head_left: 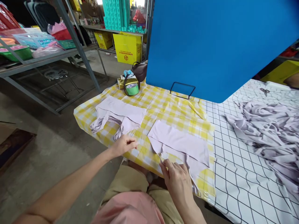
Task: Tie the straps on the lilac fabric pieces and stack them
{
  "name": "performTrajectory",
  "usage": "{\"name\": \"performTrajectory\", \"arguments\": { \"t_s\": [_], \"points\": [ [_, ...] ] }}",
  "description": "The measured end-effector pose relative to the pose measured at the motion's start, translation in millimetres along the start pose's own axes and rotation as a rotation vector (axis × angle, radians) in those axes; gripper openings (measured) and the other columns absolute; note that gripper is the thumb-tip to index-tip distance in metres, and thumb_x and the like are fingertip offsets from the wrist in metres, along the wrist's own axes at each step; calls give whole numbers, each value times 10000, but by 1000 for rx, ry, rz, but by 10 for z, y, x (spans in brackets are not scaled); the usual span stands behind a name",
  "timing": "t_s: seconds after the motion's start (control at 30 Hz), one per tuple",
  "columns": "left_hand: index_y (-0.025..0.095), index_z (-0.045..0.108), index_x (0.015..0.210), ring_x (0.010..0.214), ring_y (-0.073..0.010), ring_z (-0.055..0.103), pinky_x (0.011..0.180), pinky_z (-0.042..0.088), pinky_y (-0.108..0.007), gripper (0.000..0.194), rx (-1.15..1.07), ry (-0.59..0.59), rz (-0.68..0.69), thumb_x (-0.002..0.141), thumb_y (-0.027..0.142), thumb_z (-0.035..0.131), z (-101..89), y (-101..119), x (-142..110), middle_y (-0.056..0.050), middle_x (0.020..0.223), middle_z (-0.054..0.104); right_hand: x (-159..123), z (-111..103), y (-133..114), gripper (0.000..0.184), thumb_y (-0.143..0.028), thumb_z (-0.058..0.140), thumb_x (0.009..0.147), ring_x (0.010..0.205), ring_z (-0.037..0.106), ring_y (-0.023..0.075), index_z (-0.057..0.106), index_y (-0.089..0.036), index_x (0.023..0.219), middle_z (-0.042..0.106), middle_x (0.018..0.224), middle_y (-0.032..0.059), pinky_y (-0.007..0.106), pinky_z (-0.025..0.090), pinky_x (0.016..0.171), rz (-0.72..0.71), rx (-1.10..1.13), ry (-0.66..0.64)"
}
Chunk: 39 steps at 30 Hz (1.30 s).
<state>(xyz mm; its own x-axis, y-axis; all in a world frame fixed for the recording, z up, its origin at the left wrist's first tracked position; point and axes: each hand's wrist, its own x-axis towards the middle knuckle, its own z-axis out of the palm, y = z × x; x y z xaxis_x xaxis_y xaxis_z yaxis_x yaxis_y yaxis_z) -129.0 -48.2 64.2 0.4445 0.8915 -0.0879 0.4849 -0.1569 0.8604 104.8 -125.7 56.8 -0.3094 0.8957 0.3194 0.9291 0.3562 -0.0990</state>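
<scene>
A pale lilac strappy top (179,140) lies folded across at the right of the yellow checked cloth. My right hand (177,177) is closed at its near edge, pinching a strap or edge between thumb and fingers. To the left, several similar tops are layered in a stack (121,110), with straps toward me. My left hand (123,145) is just below that stack, its fingers curled together over the cloth. Whatever is in those left fingers, if anything, is too small or hidden to make out.
A large blue board (210,46) rises behind the yellow checked cloth (161,96), near a black wire stand (183,90). Green tape (132,89) sits at the back left. Crumpled lilac fabric (268,127) covers part of the white grid cloth (233,174). A metal rack (86,62) stands left.
</scene>
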Motion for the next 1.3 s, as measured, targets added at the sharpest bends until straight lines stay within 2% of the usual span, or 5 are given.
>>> {"name": "performTrajectory", "arguments": {
  "t_s": [0.17, 0.33, 0.67, 0.93, 1.3],
  "points": [
    [206, 643, 1022, 906, -144, 597, 819, 435, -238, 280, 221, 21, 142, 849, 229, 423, 307, 173, 464, -5, 1015, 673, -43, 6, -141, 174, -91, 461, 836, 724, 506, 214, 550, -191, 725, 584, 773, 68, 334, 300, 648, -135, -101, -48],
    [220, 436, 1303, 1340, -206, 253, 1097, 167, -430, 407, 434, -246, 231, 899, 241, 391, 706, 133, 870, -55, 1421, 368, -134, 86, -281, 218, -14, 483, 737, 954, 479, 264, 584, -157, 867, 541, 1122, 132, 370, 365, 721, -356, -113, -151],
    [263, 386, 1338, 1378, -257, 97, 1081, 116, -511, 455, 505, -365, 244, 912, 422, 367, 733, 35, 960, -77, 1484, 215, -362, 339, -463, 290, -8, 415, 723, 741, 518, 278, 590, -116, 927, 583, 774, 135, 407, 400, 685, -232, -150, -200],
    [289, 294, 1378, 1384, -257, 37, 1087, 57, -502, 610, 599, -351, 250, 828, 443, 509, 786, 25, 924, -66, 1505, 140, -382, 214, -707, 464, -49, 437, 714, 835, 516, 277, 518, -107, 1168, 575, 1071, 175, 392, 419, 681, -164, -205, -212],
    [244, 163, 1422, 1387, -202, 31, 1104, 25, -465, 578, 489, -416, 344, 905, 375, 387, 988, 305, 986, -65, 1506, 118, -821, -17, 579, 327, -385, 268, 934, 714, 510, 240, 516, -176, 889, 514, 791, 99, 309, 401, 535, 475, -207, 13]
  ]
}}
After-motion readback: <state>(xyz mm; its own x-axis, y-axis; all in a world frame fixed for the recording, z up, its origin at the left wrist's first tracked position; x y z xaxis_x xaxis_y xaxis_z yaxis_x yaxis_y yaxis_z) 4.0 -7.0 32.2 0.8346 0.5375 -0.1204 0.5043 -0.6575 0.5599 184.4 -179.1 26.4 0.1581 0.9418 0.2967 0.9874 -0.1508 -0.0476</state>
